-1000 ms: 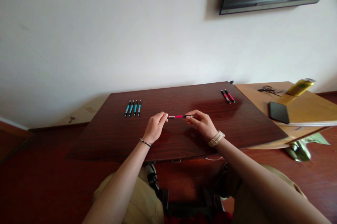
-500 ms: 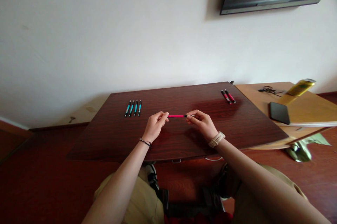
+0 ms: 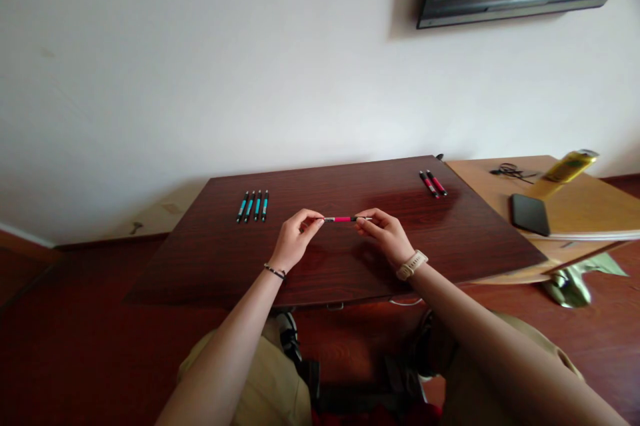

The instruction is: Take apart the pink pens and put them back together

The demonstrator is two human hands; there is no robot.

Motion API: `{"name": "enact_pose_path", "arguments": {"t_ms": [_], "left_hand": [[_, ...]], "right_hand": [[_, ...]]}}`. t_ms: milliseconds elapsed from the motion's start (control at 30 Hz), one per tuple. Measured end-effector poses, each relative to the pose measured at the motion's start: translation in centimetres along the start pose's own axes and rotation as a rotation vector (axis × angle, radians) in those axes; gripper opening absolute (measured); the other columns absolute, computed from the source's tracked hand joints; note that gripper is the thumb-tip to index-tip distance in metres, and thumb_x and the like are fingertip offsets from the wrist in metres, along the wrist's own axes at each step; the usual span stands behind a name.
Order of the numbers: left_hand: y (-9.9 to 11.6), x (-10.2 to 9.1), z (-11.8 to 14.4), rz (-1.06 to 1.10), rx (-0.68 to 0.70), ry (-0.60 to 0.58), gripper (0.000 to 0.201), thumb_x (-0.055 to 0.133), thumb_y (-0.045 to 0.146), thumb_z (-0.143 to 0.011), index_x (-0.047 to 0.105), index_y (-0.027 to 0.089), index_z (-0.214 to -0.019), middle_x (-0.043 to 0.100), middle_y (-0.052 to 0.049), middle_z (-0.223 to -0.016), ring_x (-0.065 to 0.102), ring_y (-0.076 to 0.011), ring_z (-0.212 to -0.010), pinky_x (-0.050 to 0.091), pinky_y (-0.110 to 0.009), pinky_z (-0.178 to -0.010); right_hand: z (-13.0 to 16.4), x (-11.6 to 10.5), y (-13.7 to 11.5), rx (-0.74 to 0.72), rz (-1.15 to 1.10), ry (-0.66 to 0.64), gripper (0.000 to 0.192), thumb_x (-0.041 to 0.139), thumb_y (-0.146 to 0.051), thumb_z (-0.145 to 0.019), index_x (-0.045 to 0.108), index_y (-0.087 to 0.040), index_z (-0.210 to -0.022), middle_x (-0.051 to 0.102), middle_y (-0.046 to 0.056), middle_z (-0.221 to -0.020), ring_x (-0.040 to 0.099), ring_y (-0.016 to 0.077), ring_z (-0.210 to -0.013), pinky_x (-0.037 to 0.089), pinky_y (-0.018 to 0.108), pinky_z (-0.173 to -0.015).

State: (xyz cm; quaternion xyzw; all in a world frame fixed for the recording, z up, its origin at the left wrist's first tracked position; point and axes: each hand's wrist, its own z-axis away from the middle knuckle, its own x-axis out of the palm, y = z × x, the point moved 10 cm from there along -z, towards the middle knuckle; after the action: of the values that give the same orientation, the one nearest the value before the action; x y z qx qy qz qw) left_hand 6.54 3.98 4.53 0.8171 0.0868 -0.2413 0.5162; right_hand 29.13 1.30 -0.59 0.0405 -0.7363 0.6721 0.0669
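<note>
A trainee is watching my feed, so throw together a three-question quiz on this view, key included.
1. How many turquoise pens lie on the dark wooden table?
2. True or false: the left hand and right hand grip opposite ends of one pink pen.
3. On which side is the beige watch strap worn: A, left; B, right; C, both?

Key: 1. Four. 2. True. 3. B.

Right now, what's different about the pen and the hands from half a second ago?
The held pink pen has turned, so its pale label shows, and the left hand has shifted slightly right, toward the right hand. Nothing was taken or let go: both hands hold the pen. The four blue pens and two other pink pens stayed put.
</note>
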Motion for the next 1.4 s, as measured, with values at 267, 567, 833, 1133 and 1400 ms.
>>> {"name": "enact_pose_path", "arguments": {"t_ms": [267,567,833,1133,1400], "left_hand": [[-1.6,0.6,0.2,0.097,-0.094,-0.022,0.032,0.061,0.049,-0.098,0.067,0.020,-0.110,0.073,-0.007,-0.100,0.068,-0.0179,-0.087,0.053,-0.028,-0.079],[-0.7,0.0,0.1,0.011,-0.078,0.008,0.038,0.053,0.052,-0.102,0.064,0.020,-0.085,0.064,0.000,-0.074,0.058,-0.0157,-0.069,0.045,-0.026,-0.069],[-0.7,-0.1,0.2,0.078,-0.038,0.030,0.032,0.064,0.049,-0.096,0.067,0.020,-0.111,0.071,-0.004,-0.097,0.065,-0.0179,-0.084,0.048,-0.027,-0.074],[-0.2,-0.5,0.0,-0.044,-0.057,0.035,0.038,0.057,0.052,-0.100,0.066,0.019,-0.082,0.067,-0.001,-0.077,0.056,-0.0157,-0.069,0.041,-0.027,-0.067],[-0.7,0.1,0.2,0.027,-0.079,0.005,0.039,0.055,0.053,-0.101,0.068,0.020,-0.086,0.066,-0.001,-0.076,0.061,-0.0164,-0.070,0.045,-0.027,-0.067]], "right_hand": [[0.1,0.2,-0.2,-0.005,-0.006,-0.007,0.039,0.085,-0.053,-0.078,0.073,-0.021,-0.099,0.075,0.004,-0.087,0.069,0.0172,-0.076,0.056,0.031,-0.073],[0.1,0.2,0.0,0.003,-0.010,-0.014,0.036,0.084,-0.050,-0.080,0.074,-0.021,-0.099,0.075,0.004,-0.087,0.068,0.0159,-0.076,0.054,0.028,-0.071],[0.3,0.3,0.0,0.026,-0.039,-0.007,0.036,0.086,-0.049,-0.078,0.074,-0.021,-0.098,0.075,0.003,-0.085,0.068,0.0159,-0.075,0.054,0.028,-0.072],[0.2,0.3,0.0,0.031,-0.047,-0.006,0.036,0.086,-0.050,-0.078,0.074,-0.022,-0.098,0.074,0.003,-0.086,0.067,0.0157,-0.075,0.053,0.029,-0.072],[0.3,0.4,-0.2,0.028,-0.045,-0.002,0.038,0.087,-0.051,-0.076,0.074,-0.021,-0.097,0.075,0.004,-0.084,0.067,0.0163,-0.074,0.053,0.029,-0.071]]}}
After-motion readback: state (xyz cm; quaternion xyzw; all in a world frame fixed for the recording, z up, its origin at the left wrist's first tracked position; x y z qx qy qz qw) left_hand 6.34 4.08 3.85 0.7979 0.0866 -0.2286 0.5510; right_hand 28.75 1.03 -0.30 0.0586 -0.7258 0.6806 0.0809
